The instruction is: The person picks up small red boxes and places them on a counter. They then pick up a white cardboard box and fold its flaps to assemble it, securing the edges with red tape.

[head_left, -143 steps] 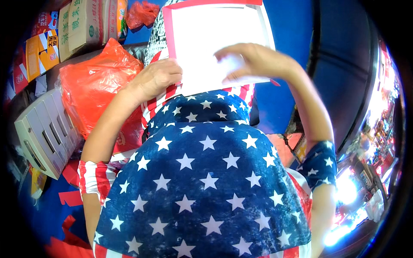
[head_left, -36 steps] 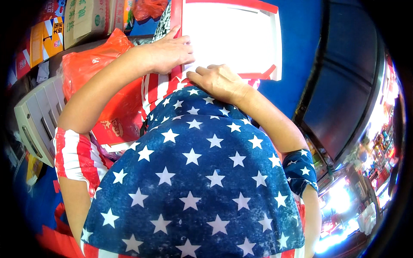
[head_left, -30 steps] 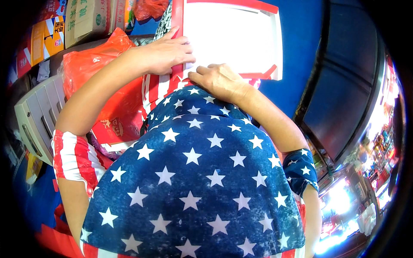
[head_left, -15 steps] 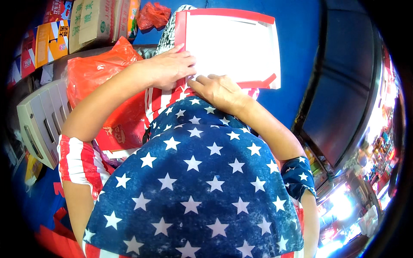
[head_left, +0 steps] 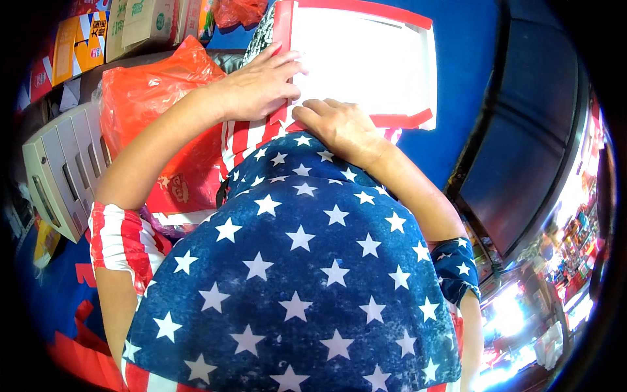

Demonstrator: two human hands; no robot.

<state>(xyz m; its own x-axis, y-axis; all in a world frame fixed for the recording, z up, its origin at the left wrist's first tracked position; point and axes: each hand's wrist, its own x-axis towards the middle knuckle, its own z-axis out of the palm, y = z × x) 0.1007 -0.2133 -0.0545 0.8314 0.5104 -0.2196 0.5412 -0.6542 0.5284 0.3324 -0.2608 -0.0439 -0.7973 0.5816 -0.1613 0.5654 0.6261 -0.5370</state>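
A shallow white box lid or tray point(head_left: 359, 65) with red strips along its edges rests on my lap, its inside overexposed to plain white. My left hand point(head_left: 260, 83) lies over the red strip on its left side, fingers spread and fingertips reaching onto the white part. At the near left corner, my right hand point(head_left: 339, 127) has its fingers bent and pressed together on the near edge. What lies under those fingertips is too bright and small to make out.
A red plastic bag point(head_left: 157, 91) is beside my left forearm, with a beige slatted plastic unit point(head_left: 68, 170) further left. Cartons point(head_left: 140, 29) are stacked at the far left. A large dark panel point(head_left: 522, 144) stands on the right, above the blue floor point(head_left: 450, 85).
The lid and both hands sit slightly higher and further right in the picture, as does the view around them. My left fingers have spread and lifted a little along the red strip.
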